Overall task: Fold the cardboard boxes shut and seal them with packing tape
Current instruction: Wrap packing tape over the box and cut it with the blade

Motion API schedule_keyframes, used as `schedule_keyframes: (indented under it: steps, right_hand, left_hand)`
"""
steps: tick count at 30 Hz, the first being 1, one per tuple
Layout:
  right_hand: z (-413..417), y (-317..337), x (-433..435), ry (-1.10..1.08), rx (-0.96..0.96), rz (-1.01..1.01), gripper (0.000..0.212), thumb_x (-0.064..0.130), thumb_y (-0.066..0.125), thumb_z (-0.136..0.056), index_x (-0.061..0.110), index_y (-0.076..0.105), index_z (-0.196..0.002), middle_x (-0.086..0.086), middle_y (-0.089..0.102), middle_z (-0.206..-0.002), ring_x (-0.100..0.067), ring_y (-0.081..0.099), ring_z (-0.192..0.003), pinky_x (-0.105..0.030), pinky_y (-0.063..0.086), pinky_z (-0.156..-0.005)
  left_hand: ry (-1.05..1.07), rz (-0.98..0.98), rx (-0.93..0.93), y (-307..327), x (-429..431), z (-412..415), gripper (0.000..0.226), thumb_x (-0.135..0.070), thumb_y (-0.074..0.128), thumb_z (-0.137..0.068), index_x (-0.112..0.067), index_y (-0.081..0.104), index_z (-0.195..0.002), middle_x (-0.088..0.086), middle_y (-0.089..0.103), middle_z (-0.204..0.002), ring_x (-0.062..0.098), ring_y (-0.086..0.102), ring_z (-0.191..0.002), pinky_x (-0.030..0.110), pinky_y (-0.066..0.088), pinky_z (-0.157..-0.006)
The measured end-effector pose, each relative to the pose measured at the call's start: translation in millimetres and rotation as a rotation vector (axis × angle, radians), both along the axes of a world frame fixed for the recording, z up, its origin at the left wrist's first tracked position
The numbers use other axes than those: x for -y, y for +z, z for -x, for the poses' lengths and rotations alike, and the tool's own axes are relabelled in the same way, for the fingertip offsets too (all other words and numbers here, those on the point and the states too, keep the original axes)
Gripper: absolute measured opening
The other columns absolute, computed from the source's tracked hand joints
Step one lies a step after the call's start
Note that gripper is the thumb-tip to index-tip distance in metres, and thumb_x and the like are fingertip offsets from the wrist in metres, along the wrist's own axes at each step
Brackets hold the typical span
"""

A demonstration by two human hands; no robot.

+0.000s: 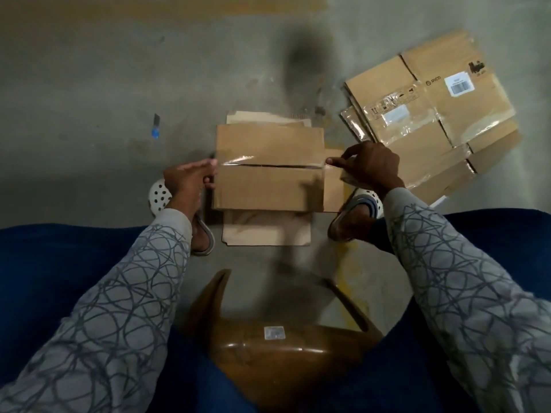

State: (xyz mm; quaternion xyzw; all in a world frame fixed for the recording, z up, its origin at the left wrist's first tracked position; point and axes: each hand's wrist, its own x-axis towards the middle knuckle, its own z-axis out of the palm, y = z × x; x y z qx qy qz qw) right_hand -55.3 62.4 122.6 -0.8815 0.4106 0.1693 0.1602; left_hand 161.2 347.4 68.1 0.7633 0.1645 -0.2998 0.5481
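A brown cardboard box (268, 186) stands on the floor between my feet, its two top flaps folded together with a dark seam across the middle. A strip of clear packing tape (238, 159) runs along that seam from the left edge to the right edge. My left hand (189, 178) presses flat against the box's left side at the tape's end. At the box's right edge my right hand (368, 166) is closed around a roll of packing tape (347, 177), mostly hidden under the fingers, with a fingertip touching the seam.
A stack of flattened cardboard boxes (432, 114) with old tape and labels lies on the floor at the right. A small blue-handled cutter (155, 126) lies to the left. A brown wooden stool (268, 338) stands between my knees. My sandalled feet flank the box.
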Motion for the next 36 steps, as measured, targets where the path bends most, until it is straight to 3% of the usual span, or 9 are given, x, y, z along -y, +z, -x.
schedule_keyframes:
  steps: [6,13,16,22,29,33,36]
  right_hand:
    - [-28.3,-50.7,7.9,-0.012,-0.052,-0.014,0.056,0.08,0.064,-0.077,0.031,0.08,-0.1,-0.008,0.076,-0.094,-0.028,0.071,-0.087,-0.036,0.058,-0.073]
    - [-38.5,-79.2,-0.8,-0.036,-0.088,-0.017,0.066,0.086,0.065,-0.071,0.031,0.079,-0.105,-0.011,0.076,-0.099,-0.033,0.072,-0.092,-0.034,0.053,-0.072]
    - [-40.3,-83.9,0.9,-0.035,-0.101,-0.015,0.063,0.082,0.067,-0.073,0.031,0.078,-0.109,-0.013,0.075,-0.105,-0.034,0.071,-0.099,-0.035,0.052,-0.076]
    - [-49.7,-86.9,4.2,-0.055,-0.158,-0.001,0.066,0.085,0.065,-0.072,0.031,0.079,-0.107,-0.009,0.075,-0.104,-0.031,0.071,-0.097,-0.033,0.047,-0.073]
    - [-63.1,-93.6,0.0,-0.093,-0.227,0.081,0.067,0.075,0.071,-0.075,0.021,0.073,-0.114,-0.01,0.071,-0.115,-0.03,0.069,-0.107,-0.035,0.049,-0.085]
    - [-65.8,-95.8,4.4,-0.085,-0.232,0.078,0.071,0.076,0.073,-0.072,0.02,0.072,-0.114,-0.011,0.071,-0.117,-0.03,0.068,-0.11,-0.035,0.049,-0.085]
    - [-60.1,-98.9,10.2,-0.096,-0.199,0.014,0.068,0.077,0.076,-0.067,0.025,0.076,-0.111,-0.01,0.073,-0.116,-0.03,0.069,-0.11,-0.035,0.049,-0.084]
  left_hand:
    - [0.021,-0.157,0.08,-45.7,15.7,-15.2,0.017,-0.016,0.082,-0.083,-0.007,0.077,-0.097,0.01,0.077,-0.089,0.011,0.07,-0.068,0.02,0.053,-0.053]
    - [0.008,-0.222,0.093,-78.0,10.9,-26.3,0.008,-0.015,0.084,-0.08,-0.018,0.077,-0.082,-0.002,0.075,-0.079,0.009,0.067,-0.067,0.033,0.063,-0.078]
    - [0.008,-0.2,0.06,-80.6,13.3,-25.9,0.015,-0.012,0.081,-0.084,-0.018,0.071,-0.075,-0.001,0.072,-0.074,0.011,0.067,-0.065,0.036,0.063,-0.072]
    - [0.026,-0.202,0.061,-87.4,17.7,-28.4,0.008,-0.012,0.081,-0.083,-0.013,0.073,-0.08,0.012,0.073,-0.079,0.021,0.069,-0.066,0.037,0.063,-0.065]
    - [0.058,-0.195,0.027,-99.4,19.3,-28.6,0.016,-0.012,0.083,-0.081,-0.018,0.07,-0.074,0.006,0.073,-0.077,0.011,0.067,-0.057,0.027,0.061,-0.061]
    - [0.071,-0.161,-0.023,-108.7,18.6,-28.5,0.012,-0.01,0.079,-0.086,-0.014,0.071,-0.078,0.002,0.069,-0.072,0.007,0.062,-0.053,0.024,0.056,-0.057]
    - [0.096,-0.13,-0.061,-113.3,18.5,-28.5,0.005,-0.007,0.072,-0.091,-0.007,0.073,-0.096,0.003,0.065,-0.071,0.008,0.057,-0.052,0.021,0.051,-0.053]
